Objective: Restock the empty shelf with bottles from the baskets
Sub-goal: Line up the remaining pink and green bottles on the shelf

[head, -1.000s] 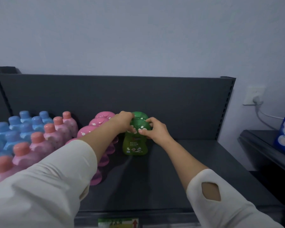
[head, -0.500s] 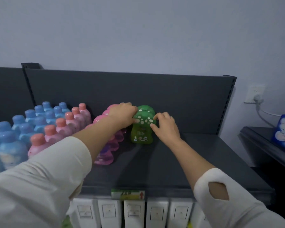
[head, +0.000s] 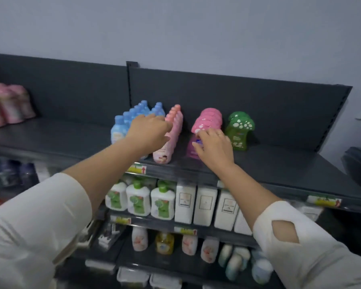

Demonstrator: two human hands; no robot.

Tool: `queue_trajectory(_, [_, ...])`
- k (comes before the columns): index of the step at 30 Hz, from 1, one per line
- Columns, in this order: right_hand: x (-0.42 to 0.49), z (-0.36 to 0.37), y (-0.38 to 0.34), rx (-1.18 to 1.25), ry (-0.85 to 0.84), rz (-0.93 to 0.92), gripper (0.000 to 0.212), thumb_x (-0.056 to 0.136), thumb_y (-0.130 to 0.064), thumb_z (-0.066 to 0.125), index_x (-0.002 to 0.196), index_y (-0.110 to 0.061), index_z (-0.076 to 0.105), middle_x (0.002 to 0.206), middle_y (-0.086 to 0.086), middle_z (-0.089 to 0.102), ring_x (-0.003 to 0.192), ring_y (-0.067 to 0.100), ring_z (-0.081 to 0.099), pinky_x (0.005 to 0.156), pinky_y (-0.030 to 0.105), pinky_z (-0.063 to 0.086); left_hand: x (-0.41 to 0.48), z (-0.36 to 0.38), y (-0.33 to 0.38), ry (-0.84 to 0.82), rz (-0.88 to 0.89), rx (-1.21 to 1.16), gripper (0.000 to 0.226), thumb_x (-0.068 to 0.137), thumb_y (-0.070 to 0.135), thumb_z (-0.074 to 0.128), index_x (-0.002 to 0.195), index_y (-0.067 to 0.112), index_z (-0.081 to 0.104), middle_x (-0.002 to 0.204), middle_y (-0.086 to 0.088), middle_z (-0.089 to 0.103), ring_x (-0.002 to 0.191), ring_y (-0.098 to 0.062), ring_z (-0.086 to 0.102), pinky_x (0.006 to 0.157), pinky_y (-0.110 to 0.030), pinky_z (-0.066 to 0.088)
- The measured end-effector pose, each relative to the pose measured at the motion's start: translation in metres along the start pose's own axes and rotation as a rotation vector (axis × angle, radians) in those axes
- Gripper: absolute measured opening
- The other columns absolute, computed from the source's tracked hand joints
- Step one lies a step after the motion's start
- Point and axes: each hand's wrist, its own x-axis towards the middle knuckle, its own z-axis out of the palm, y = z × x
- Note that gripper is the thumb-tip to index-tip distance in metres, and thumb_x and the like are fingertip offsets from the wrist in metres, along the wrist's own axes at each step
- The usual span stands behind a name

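- The shelf (head: 279, 163) is partly stocked. The green bottles (head: 239, 130) stand upright on it in a short row running back toward the rear panel.
- Just left of the green bottles stands a row of mushroom bottles (head: 208, 119) in pink. Further left is a row of pink-cap bottles (head: 175, 126), and beyond that the blue bottles (head: 121, 130) in several rows.
- Right of the green bottles the shelf shows only its dark surface out to the end panel. I judge this stretch to be what is left to fill.
- The right grip (head: 214, 149) lies just left of and in front of the green bottles, with its fingertips on the front mushroom bottle. The thumb is hidden, so I cannot tell whether it is clamped on that bottle or only resting there.
- The left grip (head: 148, 134) hangs well left of the green bottles, over the pink-cap and blue rows. Its fingers are straight and hold nothing, and I cannot tell whether it touches the caps.
- No basket is in view and neither grip carries a bottle. This looks like straightening the rows between loads.
- By the space filled, the job seems a little over halfway done.
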Motion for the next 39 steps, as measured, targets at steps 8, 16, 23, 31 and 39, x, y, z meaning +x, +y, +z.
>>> queue_trajectory(8, [-0.02, 0.022, -0.175, 0.123, -0.071, -0.303, 0.022, 0.078, -0.031, 0.07, 0.088, -0.012, 0.065, 0.085, 0.009, 0.063, 0.083, 0.034, 0.06, 0.065, 0.039, 0.049, -0.144, 0.022, -0.109, -0.145, -0.152, 0.054, 0.028, 0.092, 0.033, 0.048, 0.116, 0.021, 0.055, 0.118, -0.004, 0.057, 0.115, -0.028, 0.051, 0.086, -0.036, 0.04])
queue_trajectory(16, [-0.046, 0.088, -0.326, 0.286, -0.245, -0.627, 0.024, 0.085, -0.033, 0.058, 0.095, -0.013, 0.065, 0.093, 0.008, 0.063, 0.088, 0.034, 0.061, 0.067, 0.038, 0.049, -0.293, 0.073, -0.206, -0.446, -0.491, 0.065, 0.03, 0.092, 0.035, 0.047, 0.118, 0.023, 0.056, 0.123, -0.001, 0.056, 0.117, -0.026, 0.051, 0.088, -0.035, 0.039])
queue_trajectory(23, [-0.089, 0.146, -0.428, 0.378, -0.504, -0.804, 0.031, 0.094, -0.036, 0.049, 0.117, -0.017, 0.058, 0.115, 0.005, 0.057, 0.112, 0.029, 0.051, 0.087, 0.041, 0.047, -0.398, 0.11, -0.248, -0.591, -0.748, -0.004, 0.028, 0.092, 0.036, 0.048, 0.118, 0.026, 0.056, 0.119, -0.003, 0.059, 0.112, -0.025, 0.055, 0.086, -0.036, 0.044])
queue_trajectory(31, [-0.149, 0.21, -0.508, 0.246, -0.841, -0.862, 0.03, 0.093, -0.035, 0.048, 0.118, -0.018, 0.055, 0.121, 0.006, 0.054, 0.116, 0.028, 0.049, 0.086, 0.04, 0.045, -0.474, 0.188, -0.294, -0.744, -0.754, -0.161, 0.031, 0.091, 0.039, 0.049, 0.119, 0.026, 0.056, 0.121, -0.004, 0.059, 0.112, -0.025, 0.056, 0.088, -0.035, 0.044])
queue_trajectory(39, [-0.215, 0.29, -0.528, 0.174, -1.227, -0.653, 0.041, 0.092, -0.032, 0.053, 0.129, -0.014, 0.049, 0.125, 0.014, 0.054, 0.114, 0.034, 0.054, 0.09, 0.039, 0.046, -0.52, 0.282, -0.302, -0.988, -0.596, -0.362, 0.037, 0.091, 0.035, 0.05, 0.126, 0.023, 0.052, 0.133, -0.007, 0.051, 0.123, -0.028, 0.049, 0.096, -0.036, 0.041])
